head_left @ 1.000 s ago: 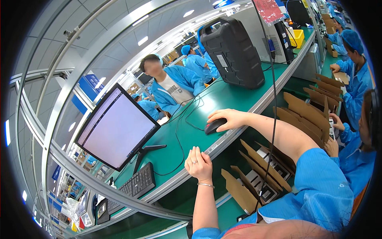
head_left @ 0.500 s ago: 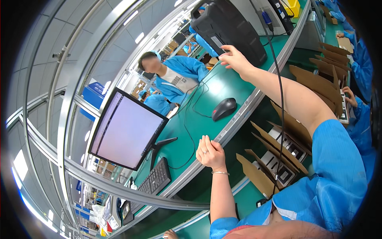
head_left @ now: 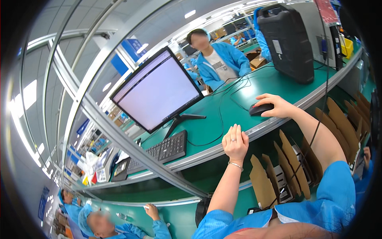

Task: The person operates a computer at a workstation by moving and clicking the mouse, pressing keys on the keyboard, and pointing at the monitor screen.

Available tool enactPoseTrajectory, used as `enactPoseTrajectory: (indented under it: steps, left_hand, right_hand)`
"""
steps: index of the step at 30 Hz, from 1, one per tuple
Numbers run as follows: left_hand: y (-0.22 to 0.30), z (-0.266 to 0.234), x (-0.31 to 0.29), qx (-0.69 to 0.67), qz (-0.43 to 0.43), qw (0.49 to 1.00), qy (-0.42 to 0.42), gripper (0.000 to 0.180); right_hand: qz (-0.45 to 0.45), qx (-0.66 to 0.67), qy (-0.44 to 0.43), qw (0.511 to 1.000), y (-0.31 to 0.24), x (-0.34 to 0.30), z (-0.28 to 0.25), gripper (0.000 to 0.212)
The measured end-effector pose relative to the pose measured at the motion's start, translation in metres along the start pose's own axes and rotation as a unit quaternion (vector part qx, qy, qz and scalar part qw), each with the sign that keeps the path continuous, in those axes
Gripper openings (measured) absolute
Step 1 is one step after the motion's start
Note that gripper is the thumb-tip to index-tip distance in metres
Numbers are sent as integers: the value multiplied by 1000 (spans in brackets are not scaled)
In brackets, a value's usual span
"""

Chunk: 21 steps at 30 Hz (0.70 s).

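I have the right hand [head_left: 278, 106] holding the black mouse [head_left: 260, 110] on the green worktop [head_left: 206, 130], near its edge, presumably for easy reach; with the left hand [head_left: 235, 145], I cannot tell the grip.

Right hand [head_left: 279, 106] draped over the black computer mouse [head_left: 259, 110] on the green workbench [head_left: 234, 117]! Left hand [head_left: 234, 146], ring on one finger, sits by the metal front edge. Monitor [head_left: 157, 89] glowing left, keyboard [head_left: 174, 147] just below, black hard case [head_left: 287, 46] standing right, co-worker [head_left: 234, 57] opposite.
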<state>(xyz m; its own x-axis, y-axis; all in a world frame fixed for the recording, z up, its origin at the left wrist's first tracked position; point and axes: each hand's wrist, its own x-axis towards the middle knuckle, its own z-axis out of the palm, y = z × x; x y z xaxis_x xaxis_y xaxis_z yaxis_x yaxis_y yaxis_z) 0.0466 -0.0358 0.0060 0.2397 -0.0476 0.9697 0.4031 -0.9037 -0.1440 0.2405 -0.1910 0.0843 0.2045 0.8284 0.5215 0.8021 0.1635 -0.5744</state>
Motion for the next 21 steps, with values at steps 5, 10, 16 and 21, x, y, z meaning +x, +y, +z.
enactPoseTrajectory:
  steps: [5,10,16,21]
  left_hand:
    - [-2,2,3,-15,-3,1000,13,20]
    - [0,8,6,-34,-4,999,13,21]
    - [0,4,3,-31,3,999,8,21]
    - [5,2,0,-26,3,1000,9,21]
  right_hand:
    - [7,7,8,1000,-3,5,0,47]
    - [-13,3,23,1000,5,6,-3,45]
    - [14,8,14,1000,-1,3,-3,48]
    - [22,16,6,1000,0,-2,-4,48]
